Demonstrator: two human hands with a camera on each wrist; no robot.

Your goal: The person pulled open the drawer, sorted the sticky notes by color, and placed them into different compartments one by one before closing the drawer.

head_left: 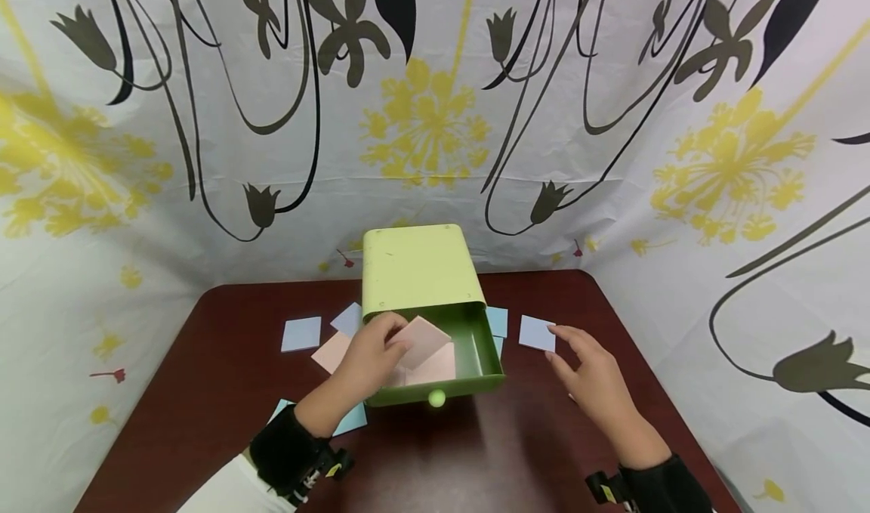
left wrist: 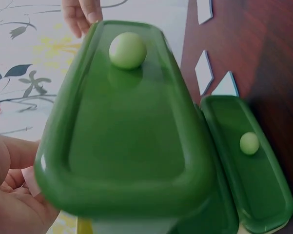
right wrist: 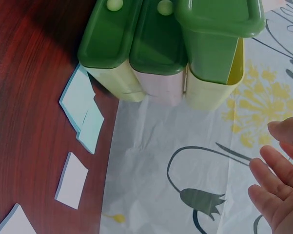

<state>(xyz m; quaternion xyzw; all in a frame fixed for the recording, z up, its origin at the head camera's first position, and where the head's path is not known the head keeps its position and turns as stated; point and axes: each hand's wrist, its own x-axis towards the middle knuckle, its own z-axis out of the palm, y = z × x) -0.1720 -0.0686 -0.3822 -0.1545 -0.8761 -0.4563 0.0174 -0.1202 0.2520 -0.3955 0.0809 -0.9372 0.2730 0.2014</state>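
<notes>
My left hand [head_left: 370, 358] pinches a square pink paper [head_left: 423, 341] between thumb and fingers, over the pulled-out top drawer [head_left: 476, 384] of a small cabinet [head_left: 418, 264]. More pink paper [head_left: 440, 366] lies inside that green drawer. In the left wrist view, the drawer front with its round knob [left wrist: 127, 50] hides much of the drawer's inside, and only a sliver of the pink paper shows by the hand. To the right of the cabinet, my right hand [head_left: 598, 377] hovers with parted, relaxed fingers and holds nothing. From the head, its fingertips overlap a pale blue paper square [head_left: 534, 332].
Two lower drawers [right wrist: 158, 48] of the cabinet are closed. Light blue and lavender squares [head_left: 300, 334] and a pink square [head_left: 331, 352] lie left of it on the dark red table [head_left: 224, 392]. Light blue squares [right wrist: 78, 97] lie along its right side. A patterned cloth [head_left: 578, 158] hangs behind.
</notes>
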